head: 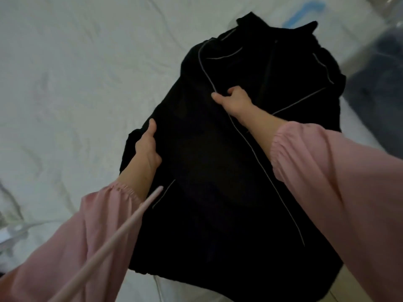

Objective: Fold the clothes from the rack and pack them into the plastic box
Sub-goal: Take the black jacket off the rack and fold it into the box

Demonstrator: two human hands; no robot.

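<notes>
A person in loose pink sleeves (338, 182) leans over a bed, both arms stretched out to a black garment (207, 160) trimmed with thin pale piping. Nearest the viewer, a slim pink rod (122, 232) slants across the left forearm, its tip just beside the garment's lower edge; what it belongs to is unclear. The left hand (148, 144) grasps the garment's left side edge, thumb on top of the cloth and fingers tucked beneath it. Further out, the right hand (233, 99) clasps the piped front edge near the middle of the chest, fingers curled round the fold. The garment is spread lengthwise over a rumpled white bed sheet (76, 73), hem toward the person and collar at the far end. Whether it lies fully flat or is partly lifted cannot be told. Beyond it, at the far right past the edge of the bed, stands a clear plastic box (390, 20), blurred, with something dark inside. A blurred blue strip (305, 12) shows just behind the collar.
</notes>
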